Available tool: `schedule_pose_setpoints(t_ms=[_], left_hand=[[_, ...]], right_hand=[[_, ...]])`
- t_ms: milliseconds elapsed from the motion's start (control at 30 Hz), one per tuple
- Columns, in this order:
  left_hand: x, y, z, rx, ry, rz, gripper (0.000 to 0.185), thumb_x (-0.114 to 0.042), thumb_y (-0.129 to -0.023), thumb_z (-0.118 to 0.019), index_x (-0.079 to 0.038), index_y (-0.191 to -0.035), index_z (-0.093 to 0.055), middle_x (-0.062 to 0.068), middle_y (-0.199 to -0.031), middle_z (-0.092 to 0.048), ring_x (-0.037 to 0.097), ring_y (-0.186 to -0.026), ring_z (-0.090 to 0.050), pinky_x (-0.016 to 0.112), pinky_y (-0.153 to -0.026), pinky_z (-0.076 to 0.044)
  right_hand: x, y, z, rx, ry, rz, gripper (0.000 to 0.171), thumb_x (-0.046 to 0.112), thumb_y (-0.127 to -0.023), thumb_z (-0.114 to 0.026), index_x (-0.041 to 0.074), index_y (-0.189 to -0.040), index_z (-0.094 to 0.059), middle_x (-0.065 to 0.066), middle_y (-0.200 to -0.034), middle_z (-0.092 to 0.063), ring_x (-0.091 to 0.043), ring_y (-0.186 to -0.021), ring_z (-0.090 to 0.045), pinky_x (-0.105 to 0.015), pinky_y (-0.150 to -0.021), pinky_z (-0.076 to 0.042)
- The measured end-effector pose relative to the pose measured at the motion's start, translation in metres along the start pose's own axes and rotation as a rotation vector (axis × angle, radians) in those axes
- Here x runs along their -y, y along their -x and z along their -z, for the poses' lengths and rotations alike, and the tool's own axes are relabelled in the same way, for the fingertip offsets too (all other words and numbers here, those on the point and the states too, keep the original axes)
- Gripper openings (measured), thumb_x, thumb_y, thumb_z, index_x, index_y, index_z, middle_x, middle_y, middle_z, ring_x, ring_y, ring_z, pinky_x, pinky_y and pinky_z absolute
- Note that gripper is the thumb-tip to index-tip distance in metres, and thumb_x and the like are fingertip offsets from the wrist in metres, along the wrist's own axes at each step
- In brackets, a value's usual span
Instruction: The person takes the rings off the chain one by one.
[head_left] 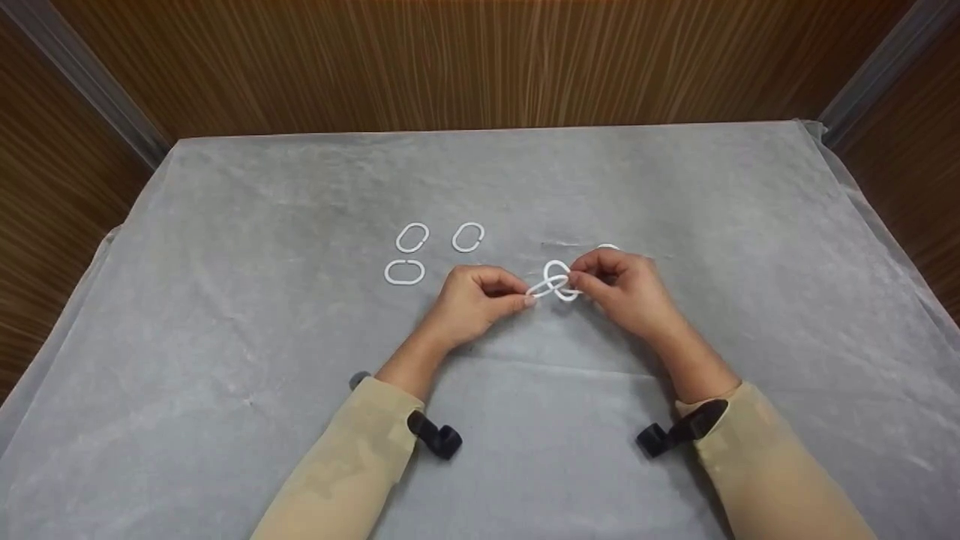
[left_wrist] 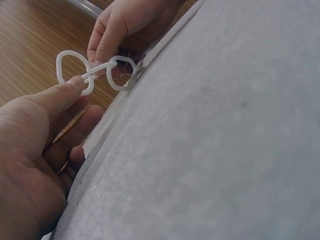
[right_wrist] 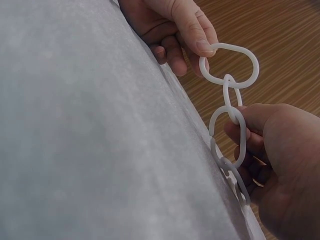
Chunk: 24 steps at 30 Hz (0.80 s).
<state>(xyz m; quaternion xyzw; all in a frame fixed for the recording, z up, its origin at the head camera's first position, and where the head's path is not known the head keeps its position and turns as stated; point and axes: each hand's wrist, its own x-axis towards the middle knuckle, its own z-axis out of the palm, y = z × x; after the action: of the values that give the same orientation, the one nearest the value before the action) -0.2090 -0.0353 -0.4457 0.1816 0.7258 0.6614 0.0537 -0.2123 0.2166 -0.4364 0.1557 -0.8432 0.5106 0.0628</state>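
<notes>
My left hand (head_left: 480, 304) pinches one end of a white oval plastic ring (right_wrist: 257, 65) between thumb and fingers. Through that ring passes a second white link (right_wrist: 225, 94), pinched by my right hand (head_left: 626, 289). In the right wrist view a third link (right_wrist: 243, 135), with a small gap in its side, hangs from the second. A fourth link (right_wrist: 243, 187) joins it lower down, near the cloth and partly hidden by my right fingers. The head view shows both hands close together over the table, and a white ring edge (head_left: 608, 246) peeks out behind my right hand.
Three loose white oval rings lie left of my hands: one at the upper left (head_left: 412, 238), another beside it (head_left: 468, 237), the third below (head_left: 404, 272). A grey cloth (head_left: 225, 315) covers the table. Wood-grain panels (head_left: 480, 67) stand behind and at both sides.
</notes>
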Motion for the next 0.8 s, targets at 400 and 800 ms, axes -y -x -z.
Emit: schedule_pose_setpoints(t_ms=[400, 800], left_hand=[[-0.0011, 0.0007, 0.0002, -0.002, -0.005, 0.0, 0.013, -0.002, -0.084, -0.089, 0.004, -0.093, -0.081, 0.002, -0.084, -0.078, 0.006, -0.078, -0.07, 0.022, -0.072, -0.055], [-0.0015, 0.001, 0.0, -0.005, 0.006, -0.005, 0.013, 0.0, -0.085, -0.088, 0.005, -0.093, -0.08, 0.006, -0.084, -0.078, 0.006, -0.078, -0.07, 0.021, -0.072, -0.056]], right_hand=[[0.0001, -0.001, 0.0006, 0.004, -0.007, -0.002, 0.005, 0.005, -0.094, -0.08, 0.001, -0.095, -0.078, -0.005, -0.081, -0.072, -0.009, -0.07, -0.059, -0.019, -0.061, -0.045], [0.0, -0.0004, 0.0007, -0.003, 0.002, 0.005, 0.004, 0.004, -0.093, -0.08, 0.001, -0.095, -0.078, -0.005, -0.081, -0.073, -0.009, -0.071, -0.06, -0.018, -0.061, -0.046]])
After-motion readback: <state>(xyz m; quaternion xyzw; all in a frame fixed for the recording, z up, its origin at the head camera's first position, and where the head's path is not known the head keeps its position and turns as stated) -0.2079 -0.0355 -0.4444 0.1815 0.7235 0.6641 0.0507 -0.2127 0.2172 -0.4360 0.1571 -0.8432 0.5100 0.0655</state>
